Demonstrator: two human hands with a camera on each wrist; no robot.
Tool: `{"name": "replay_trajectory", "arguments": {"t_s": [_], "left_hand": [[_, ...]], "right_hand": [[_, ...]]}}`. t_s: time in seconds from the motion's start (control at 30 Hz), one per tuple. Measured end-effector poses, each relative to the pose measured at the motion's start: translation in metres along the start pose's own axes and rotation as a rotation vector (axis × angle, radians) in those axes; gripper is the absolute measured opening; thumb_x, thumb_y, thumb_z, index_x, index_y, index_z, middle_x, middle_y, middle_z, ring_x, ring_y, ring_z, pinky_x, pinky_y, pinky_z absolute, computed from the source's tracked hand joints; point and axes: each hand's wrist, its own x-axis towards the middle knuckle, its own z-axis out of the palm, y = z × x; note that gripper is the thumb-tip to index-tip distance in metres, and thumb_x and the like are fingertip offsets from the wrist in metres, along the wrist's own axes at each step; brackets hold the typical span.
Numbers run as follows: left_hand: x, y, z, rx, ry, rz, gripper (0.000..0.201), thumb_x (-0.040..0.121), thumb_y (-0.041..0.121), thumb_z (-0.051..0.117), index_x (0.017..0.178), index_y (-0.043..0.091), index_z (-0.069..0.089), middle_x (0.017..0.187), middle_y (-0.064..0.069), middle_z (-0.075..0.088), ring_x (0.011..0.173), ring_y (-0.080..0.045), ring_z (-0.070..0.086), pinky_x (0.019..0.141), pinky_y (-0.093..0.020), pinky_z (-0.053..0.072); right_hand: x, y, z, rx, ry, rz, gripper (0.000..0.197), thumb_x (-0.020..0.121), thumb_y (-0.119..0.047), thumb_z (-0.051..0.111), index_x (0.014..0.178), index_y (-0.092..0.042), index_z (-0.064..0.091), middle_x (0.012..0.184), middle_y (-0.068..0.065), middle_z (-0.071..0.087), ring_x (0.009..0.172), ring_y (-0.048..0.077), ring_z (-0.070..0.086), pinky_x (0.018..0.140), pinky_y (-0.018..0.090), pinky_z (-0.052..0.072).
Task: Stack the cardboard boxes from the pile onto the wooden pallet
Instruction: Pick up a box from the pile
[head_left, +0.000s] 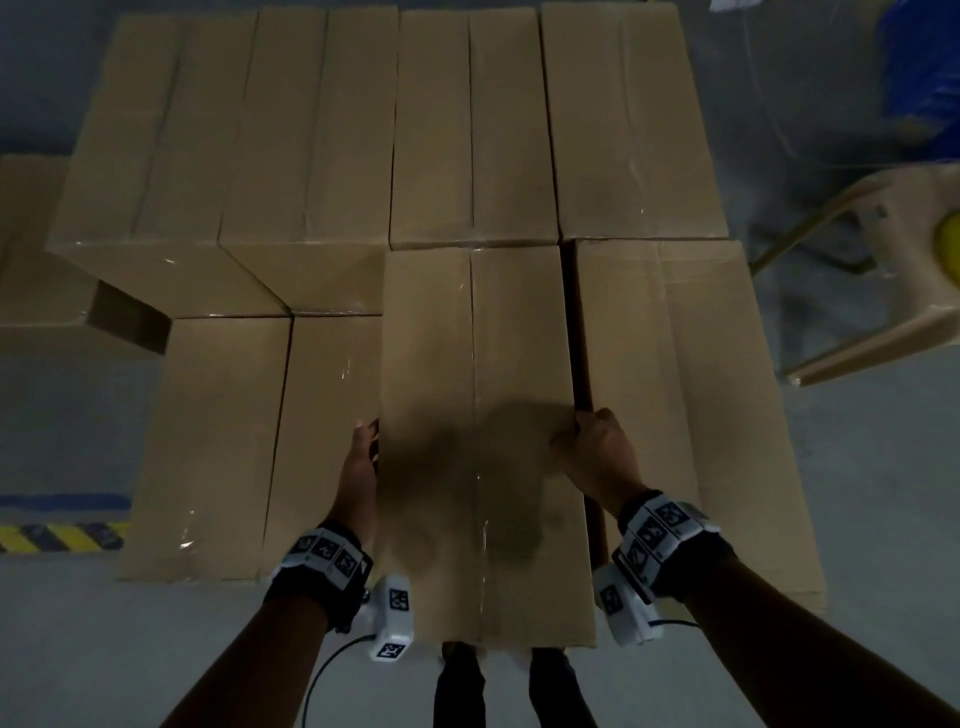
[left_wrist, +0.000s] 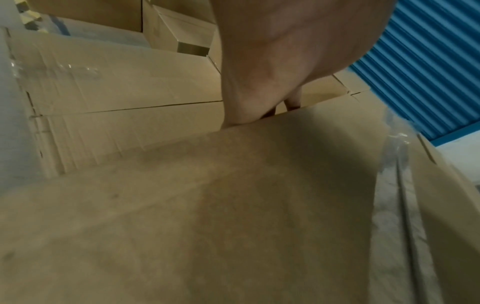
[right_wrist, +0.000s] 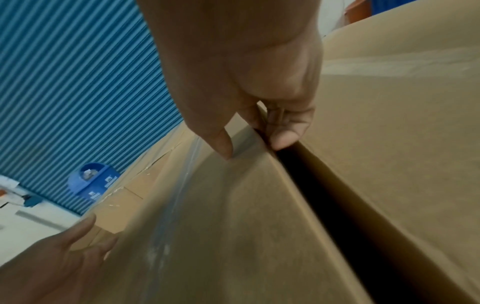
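A long taped cardboard box (head_left: 483, 415) lies lengthwise between my hands, level with the upper boxes of the stack (head_left: 311, 156). My left hand (head_left: 361, 457) presses flat against the box's left side with straight fingers; this same hand (right_wrist: 52, 257) also shows in the right wrist view. My right hand (head_left: 597, 447) grips the box's right top edge, with the thumb (right_wrist: 221, 144) on top and the fingers curled into the dark gap beside the neighbouring box (head_left: 691, 415). In the left wrist view the box's side (left_wrist: 233, 205) fills the frame under my left hand (left_wrist: 272, 61). No pallet shows.
Lower boxes (head_left: 208, 447) sit left of the held one. Another box (head_left: 36, 260) stands at the far left. A beige plastic chair (head_left: 883, 270) is at the right. Yellow-black floor tape (head_left: 57, 538) marks the left floor. A blue corrugated shutter (right_wrist: 78, 82) lies beyond.
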Motion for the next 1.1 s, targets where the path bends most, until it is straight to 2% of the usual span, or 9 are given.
{"name": "replay_trajectory", "arguments": {"t_s": [0.13, 0.23, 0.37, 0.63, 0.77, 0.87, 0.93, 1.0, 1.1], "left_hand": [[0.007, -0.003, 0.006, 0.038, -0.056, 0.023, 0.061, 0.103, 0.061, 0.030, 0.140, 0.021, 0.057, 0.132, -0.012, 0.065, 0.123, -0.029, 0.061, 0.100, -0.046, 0.052], [0.019, -0.013, 0.012, 0.109, -0.012, 0.065, 0.087, 0.083, 0.073, 0.048, 0.155, 0.025, 0.038, 0.159, 0.001, 0.039, 0.146, -0.018, 0.036, 0.124, -0.047, 0.024], [0.023, -0.012, 0.019, 0.208, 0.087, 0.190, 0.057, 0.107, 0.042, 0.039, 0.155, 0.013, 0.034, 0.161, -0.004, 0.035, 0.149, -0.021, 0.032, 0.124, -0.040, 0.024], [0.023, -0.011, 0.021, 0.423, 0.133, 0.274, 0.052, 0.110, 0.036, 0.032, 0.156, 0.013, 0.034, 0.160, -0.006, 0.036, 0.148, -0.023, 0.033, 0.112, -0.026, 0.025], [0.019, -0.010, 0.026, 0.568, 0.188, 0.311, 0.056, 0.109, 0.036, 0.034, 0.159, 0.012, 0.024, 0.163, -0.011, 0.029, 0.149, -0.029, 0.029, 0.115, -0.033, 0.024], [0.008, -0.018, 0.031, 0.844, 0.321, 0.525, 0.063, 0.106, 0.036, 0.044, 0.157, 0.005, 0.025, 0.160, -0.025, 0.026, 0.147, -0.042, 0.028, 0.117, -0.054, 0.032], [-0.011, -0.035, 0.039, 1.037, 0.248, 0.735, 0.067, 0.100, 0.042, 0.046, 0.154, 0.003, 0.032, 0.160, -0.026, 0.027, 0.148, -0.042, 0.025, 0.118, -0.057, 0.028], [-0.041, -0.058, 0.054, 1.162, 0.044, 0.840, 0.070, 0.097, 0.049, 0.045, 0.153, 0.009, 0.033, 0.161, -0.021, 0.027, 0.151, -0.037, 0.019, 0.120, -0.055, 0.022], [-0.087, -0.108, 0.074, 1.387, -0.327, 0.962, 0.082, 0.088, 0.057, 0.047, 0.153, 0.011, 0.029, 0.162, -0.019, 0.025, 0.151, -0.035, 0.013, 0.114, -0.065, 0.030]], "right_hand": [[0.001, 0.012, 0.003, -0.146, 0.125, -0.044, 0.044, 0.091, -0.033, 0.056, 0.129, -0.010, 0.055, 0.119, 0.015, 0.048, 0.109, 0.036, 0.045, 0.085, 0.044, 0.047], [-0.002, 0.027, 0.003, -0.196, 0.177, -0.046, 0.072, 0.089, -0.048, 0.058, 0.150, -0.025, 0.030, 0.150, 0.012, 0.029, 0.134, 0.037, 0.029, 0.103, 0.051, 0.038], [0.001, 0.033, 0.009, -0.231, 0.056, -0.061, 0.086, 0.092, -0.058, 0.051, 0.158, -0.028, 0.005, 0.166, 0.006, -0.003, 0.151, 0.036, 0.003, 0.120, 0.054, 0.018], [0.006, 0.034, 0.010, -0.248, 0.048, -0.078, 0.094, 0.087, -0.066, 0.054, 0.158, -0.029, 0.003, 0.166, 0.005, -0.002, 0.150, 0.035, 0.004, 0.118, 0.052, 0.021], [0.006, 0.037, 0.006, -0.259, 0.033, -0.116, 0.091, 0.088, -0.061, 0.055, 0.158, -0.027, 0.006, 0.165, 0.006, -0.002, 0.150, 0.036, 0.004, 0.118, 0.054, 0.024], [-0.007, 0.046, 0.006, -0.260, 0.041, -0.218, 0.090, 0.088, -0.050, 0.062, 0.158, -0.022, 0.012, 0.165, 0.008, 0.004, 0.150, 0.036, 0.008, 0.116, 0.055, 0.030], [-0.024, 0.057, 0.010, -0.236, 0.031, -0.325, 0.091, 0.087, -0.043, 0.065, 0.158, -0.016, 0.013, 0.165, 0.009, 0.008, 0.151, 0.034, 0.010, 0.119, 0.051, 0.028], [-0.045, 0.074, 0.017, -0.262, 0.025, -0.444, 0.093, 0.086, -0.042, 0.065, 0.158, -0.011, 0.015, 0.165, 0.011, 0.010, 0.151, 0.033, 0.012, 0.119, 0.049, 0.027], [-0.077, 0.109, 0.029, -0.345, -0.024, -0.569, 0.094, 0.084, -0.049, 0.061, 0.158, -0.012, 0.016, 0.166, 0.011, 0.006, 0.153, 0.030, 0.008, 0.119, 0.051, 0.025]]}}
